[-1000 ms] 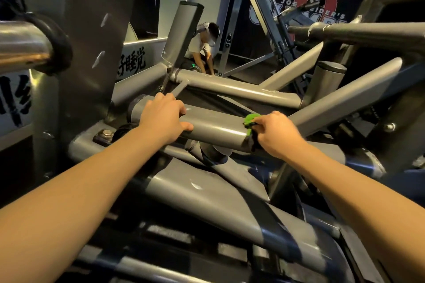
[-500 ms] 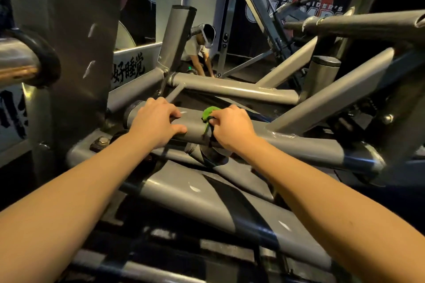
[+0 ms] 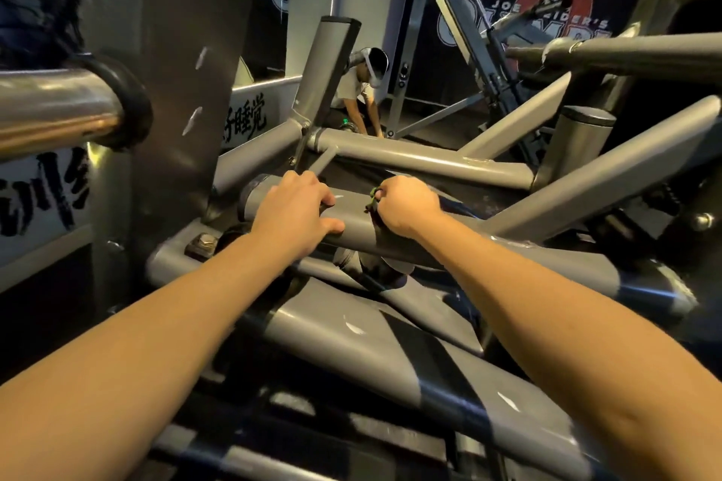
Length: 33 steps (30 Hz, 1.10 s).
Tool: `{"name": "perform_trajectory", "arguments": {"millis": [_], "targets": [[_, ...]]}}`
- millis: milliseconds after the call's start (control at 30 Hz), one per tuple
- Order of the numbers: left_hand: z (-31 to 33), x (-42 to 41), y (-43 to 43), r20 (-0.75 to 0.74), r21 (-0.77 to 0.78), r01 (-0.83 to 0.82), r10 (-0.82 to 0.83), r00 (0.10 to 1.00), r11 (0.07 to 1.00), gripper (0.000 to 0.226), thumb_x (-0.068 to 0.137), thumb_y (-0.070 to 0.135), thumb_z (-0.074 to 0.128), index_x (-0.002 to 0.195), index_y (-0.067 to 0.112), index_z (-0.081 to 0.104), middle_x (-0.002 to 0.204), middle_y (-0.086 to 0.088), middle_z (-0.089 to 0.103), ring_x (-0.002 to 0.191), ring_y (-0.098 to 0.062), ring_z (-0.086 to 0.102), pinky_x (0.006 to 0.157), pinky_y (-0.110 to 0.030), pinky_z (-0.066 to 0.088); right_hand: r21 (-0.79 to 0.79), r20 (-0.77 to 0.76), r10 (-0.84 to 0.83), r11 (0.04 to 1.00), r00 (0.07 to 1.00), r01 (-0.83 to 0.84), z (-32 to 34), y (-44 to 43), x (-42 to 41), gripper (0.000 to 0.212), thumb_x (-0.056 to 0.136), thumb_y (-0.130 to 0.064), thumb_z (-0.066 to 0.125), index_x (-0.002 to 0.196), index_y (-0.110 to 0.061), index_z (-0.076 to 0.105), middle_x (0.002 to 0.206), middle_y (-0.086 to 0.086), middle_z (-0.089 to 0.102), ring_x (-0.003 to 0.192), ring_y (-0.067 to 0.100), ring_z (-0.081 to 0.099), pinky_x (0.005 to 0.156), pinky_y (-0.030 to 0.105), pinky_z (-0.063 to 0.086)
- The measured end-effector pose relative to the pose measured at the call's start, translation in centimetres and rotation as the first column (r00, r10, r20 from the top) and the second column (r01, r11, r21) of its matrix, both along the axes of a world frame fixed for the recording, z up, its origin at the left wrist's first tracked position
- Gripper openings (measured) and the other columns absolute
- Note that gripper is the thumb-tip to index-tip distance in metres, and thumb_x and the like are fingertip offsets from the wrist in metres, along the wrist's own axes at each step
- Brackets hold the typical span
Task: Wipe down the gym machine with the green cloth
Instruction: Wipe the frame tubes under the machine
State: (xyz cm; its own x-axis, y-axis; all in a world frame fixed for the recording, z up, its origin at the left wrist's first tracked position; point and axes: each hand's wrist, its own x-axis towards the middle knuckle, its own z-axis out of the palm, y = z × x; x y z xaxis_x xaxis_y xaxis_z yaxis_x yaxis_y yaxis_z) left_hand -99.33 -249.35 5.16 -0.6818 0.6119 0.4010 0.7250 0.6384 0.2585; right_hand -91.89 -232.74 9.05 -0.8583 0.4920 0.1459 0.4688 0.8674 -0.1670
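Nearest us: two bare forearms reach in over the gym machine point(image 3: 344, 328), crossing a wide grey frame member with a black band. One bolt head point(image 3: 201, 241) sits left of the left forearm.

Next out is the grey tube point(image 3: 357, 228), our work surface.
- Left hand point(image 3: 291, 215) wraps it, fingers curled over the top and thumb on the near face. We read that as bracing.
- Right hand point(image 3: 406, 209) is near it on the same tube, not touching, fingers curled down round the green cloth point(image 3: 373, 194).
- The cloth is almost all hidden under that hand. Only a small green scrap shows at the hand's left edge, against the tube.

Step, as we judge it: mid-wipe on this tube, with a short bare stretch between the hands.

Next move likely needs one of two things. Lift the left hand so the cloth can cover the patch beneath it, or run the cloth right toward the joint. The tube is round, so the cloth must wrap around to reach the underside. We can't tell which members are already clean, and we'd guess the job is well short of done.

Counts: hands 2, cloth 1, gripped tube 1.

Further out: one crossbar point(image 3: 422, 162), one tall post point(image 3: 332, 62), one short post point(image 3: 582, 141), one chrome bar point(image 3: 54, 105) far left.

Far back: one other person point(image 3: 357, 90) crouched low, one wall banner point(image 3: 554, 12).
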Motion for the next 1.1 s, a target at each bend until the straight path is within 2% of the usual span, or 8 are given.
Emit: {"name": "perform_trajectory", "arguments": {"millis": [100, 233, 333, 467, 600, 733, 800, 1100], "targets": [[1.0, -0.2, -0.4, 0.02, -0.072, -0.007, 0.009, 1.0, 0.997, 0.044, 0.093, 0.049, 0.068, 0.133, 0.03, 0.063, 0.132, 0.001, 0.054, 0.124, -0.021, 0.046, 0.1, -0.042, 0.045, -0.026, 0.051, 0.073, 0.997, 0.996, -0.071, 0.4, 0.6, 0.4, 0.032, 0.106, -0.036, 0.046, 0.123, -0.017, 0.064, 0.113, 0.005, 0.067, 0.106, 0.026, 0.062, 0.096, 0.046, 0.053], [1.6, -0.5, -2.4, -0.035, -0.138, -0.113, 0.109, 0.993, 0.984, 0.045, 0.093, 0.05, 0.066, 0.131, 0.024, 0.064, 0.13, -0.004, 0.057, 0.123, -0.026, 0.046, 0.102, -0.044, 0.044, -0.014, 0.024, 0.009, 1.0, 1.0, -0.009, 0.6, 4.1, 5.3, 0.031, 0.106, -0.04, 0.047, 0.124, -0.023, 0.065, 0.106, 0.001, 0.067, 0.099, 0.022, 0.063, 0.093, 0.046, 0.054], [0.8, -0.9, -3.9, -0.002, -0.105, -0.203, 0.204, 0.979, 0.974, 0.052, 0.091, 0.053, 0.064, 0.132, 0.021, 0.063, 0.132, -0.005, 0.056, 0.127, -0.028, 0.043, 0.104, -0.045, 0.042, 0.107, 0.026, -0.094, 0.99, 0.995, 0.091, 0.0, 5.4, 7.4, 0.025, 0.104, -0.037, 0.049, 0.112, -0.024, 0.07, 0.089, -0.002, 0.066, 0.086, 0.019, 0.065, 0.088, 0.045, 0.057], [-0.2, -1.4, -4.3, 0.05, -0.071, -0.261, 0.265, 0.963, 0.963, 0.059, 0.09, 0.057, 0.057, 0.134, 0.017, 0.058, 0.135, -0.008, 0.051, 0.128, -0.031, 0.041, 0.103, -0.045, 0.043, 0.092, -0.011, -0.119, 0.989, 0.993, 0.119, -0.2, 3.4, 6.6, 0.019, 0.1, -0.026, 0.054, 0.106, -0.021, 0.072, 0.092, 0.002, 0.067, 0.088, 0.024, 0.066, 0.088, 0.045, 0.058], [-0.8, -1.8, -4.2, 0.158, 0.005, -0.291, 0.287, 0.945, 0.957, 0.065, 0.089, 0.051, 0.059, 0.142, 0.015, 0.049, 0.141, -0.007, 0.044, 0.132, -0.032, 0.035, 0.105, -0.046, 0.041, 0.023, -0.057, 0.047, 0.999, 0.997, -0.046, -0.1, -0.7, 2.3, 0.021, 0.1, -0.025, 0.056, 0.117, -0.025, 0.07, 0.095, 0.0, 0.067, 0.093, 0.022, 0.065, 0.088, 0.044, 0.057], [-0.6, -1.6, -4.0, 0.194, 0.04, -0.289, 0.276, 0.941, 0.956, 0.064, 0.09, 0.046, 0.062, 0.144, 0.014, 0.047, 0.14, -0.006, 0.043, 0.132, -0.03, 0.032, 0.104, -0.045, 0.044, 0.035, -0.065, 0.153, 0.988, 0.986, -0.151, -0.7, -4.7, -3.4, 0.015, 0.099, -0.025, 0.058, 0.105, -0.021, 0.071, 0.09, 0.0, 0.066, 0.092, 0.022, 0.066, 0.083, 0.04, 0.057], [-0.5, -1.5, -4.2, 0.198, 0.053, -0.286, 0.271, 0.942, 0.957, 0.064, 0.091, 0.046, 0.062, 0.144, 0.013, 0.048, 0.138, -0.006, 0.044, 0.131, -0.03, 0.033, 0.103, -0.044, 0.045, 0.044, -0.058, 0.191, 0.981, 0.98, -0.189, -1.0, -4.9, -4.4, 0.022, 0.101, -0.026, 0.056, 0.116, -0.019, 0.071, 0.098, 0.003, 0.069, 0.093, 0.023, 0.067, 0.085, 0.043, 0.058], [-0.3, -0.9, -3.8, 0.244, 0.068, -0.298, 0.273, 0.931, 0.952, 0.055, 0.088, 0.027, 0.062, 0.138, 0.01, 0.048, 0.135, -0.005, 0.04, 0.129, -0.028, 0.032, 0.096, -0.042, 0.048, 0.116, -0.006, 0.408, 0.907, 0.913, -0.405, -1.2, 0.9, 3.6, 0.035, 0.104, -0.033, 0.052, 0.139, -0.036, 0.059, 0.135, -0.002, 0.065, 0.122, 0.024, 0.062, 0.098, 0.047, 0.055]]}}
